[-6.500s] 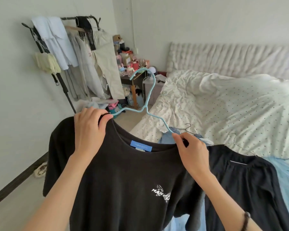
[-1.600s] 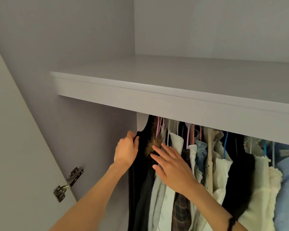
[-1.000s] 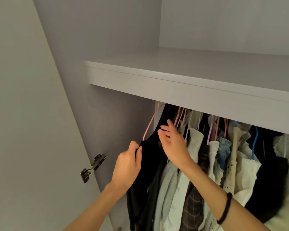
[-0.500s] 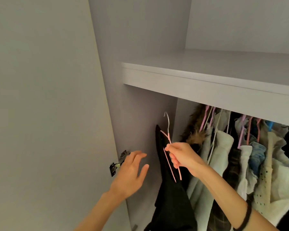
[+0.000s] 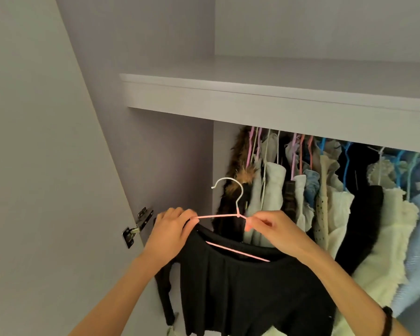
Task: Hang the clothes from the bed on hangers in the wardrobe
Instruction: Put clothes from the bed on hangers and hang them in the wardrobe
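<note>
- here, inside an open wardrobe, a person holds a pink wire hanger out in front of the rail of hanging clothes, its pale hook free in the air and hooked onto nothing.
- the left hand grips the hanger's left shoulder together with the black fabric there, fingers curled over the top.
- the right hand pinches the hanger's right arm between thumb and forefinger, just right of the twisted neck; the other fingers are folded underneath.
- a black pleated garment hangs from the hanger, its neckline sagging below the upper wire, the lower pink bar showing across the opening; a narrow black sleeve or strap dangles at the left.
- behind the hands, a fur-trimmed dark coat hangs at the left end of the row, then pale tops, a denim piece and cream knitwear on pink, white and blue hangers.
- a white shelf runs above the clothes.
- the wardrobe door stands open at left, a metal hinge just left of the left hand.
- a dark band circles the right wrist.
</note>
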A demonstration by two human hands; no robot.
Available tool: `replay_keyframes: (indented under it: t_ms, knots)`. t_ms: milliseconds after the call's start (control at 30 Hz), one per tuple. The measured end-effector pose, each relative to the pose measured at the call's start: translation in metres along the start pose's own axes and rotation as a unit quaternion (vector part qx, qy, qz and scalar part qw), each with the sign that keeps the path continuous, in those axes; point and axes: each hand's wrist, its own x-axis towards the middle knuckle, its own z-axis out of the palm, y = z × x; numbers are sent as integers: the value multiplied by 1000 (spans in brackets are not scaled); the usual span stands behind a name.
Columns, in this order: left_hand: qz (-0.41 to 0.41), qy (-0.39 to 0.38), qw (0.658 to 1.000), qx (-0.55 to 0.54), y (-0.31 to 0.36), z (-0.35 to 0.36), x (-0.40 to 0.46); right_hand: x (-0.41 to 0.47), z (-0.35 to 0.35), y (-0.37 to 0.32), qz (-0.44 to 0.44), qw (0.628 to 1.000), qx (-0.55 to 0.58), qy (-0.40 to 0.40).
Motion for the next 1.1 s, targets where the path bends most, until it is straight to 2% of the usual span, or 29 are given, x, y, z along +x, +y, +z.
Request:
replay_keyframes:
  t_ms: [100,267,433,567,667,867,1000,1100]
  knots:
    - [-29,36,999,-16,12,-4,-23,-9,1,9,-22,1000,-3,1]
    - [-149,132,977,-74,29,-20,-74,-10,15,5,-64,998,11,-11]
    - [-292,198,934,-56,52,-42,-151,-27,55,14,-181,976,-123,-18]
    - [-393,227,890,-26,72,-68,-219,-47,95,9,-224,961,-158,-44]
    - [-453,260,852,31,84,-93,-270,-58,128,-10,-276,942,-187,-39]
    - [-539,338,768,73,124,-149,-379,-106,206,-69,-351,915,-147,-132]
    - [-600,384,693,111,163,-179,-467,-161,273,-114,-420,881,-100,-194]
    - [-652,413,620,144,201,-201,-534,-216,326,-149,-484,843,-62,-225]
